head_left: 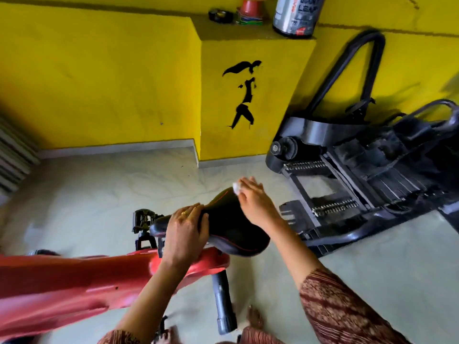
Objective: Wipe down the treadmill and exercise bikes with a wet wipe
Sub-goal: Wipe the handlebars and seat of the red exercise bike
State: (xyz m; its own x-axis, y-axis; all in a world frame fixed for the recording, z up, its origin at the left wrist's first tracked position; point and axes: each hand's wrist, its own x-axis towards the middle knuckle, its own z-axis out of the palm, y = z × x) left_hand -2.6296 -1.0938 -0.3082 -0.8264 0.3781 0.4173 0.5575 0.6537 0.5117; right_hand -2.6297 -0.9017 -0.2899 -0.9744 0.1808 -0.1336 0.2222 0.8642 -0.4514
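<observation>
1. while the right hand lies palm down with its fingers fairly straight, pressing the wet wipe onto the saddle, only a small white corner of the wipe shows past the fingers. i judge it could ball up or slip out, leaving skin rather than cloth to drag over the cover.
2. the saddle sits just below frame centre, toward 6 o'clock, and the wipe is at the saddle's own 12 o'clock tip. its broad end at 5 o'clock and its side skirts look easy to miss if the strokes stay short.
3. the left hand grips the saddle's 9 o'clock edge with its fingers curled round it. the patch under that grip would go unwiped unless the hand shifts.
4. a hard push might swivel the seat or rock the red frame. the left hand looks placed to brace against this, its forearm rising from 6 o'clock.
5. the right forearm comes in from 4 o'clock, wrist nearly straight.
6. the treadmill leans at 3 o'clock, well apart from both hands.
</observation>
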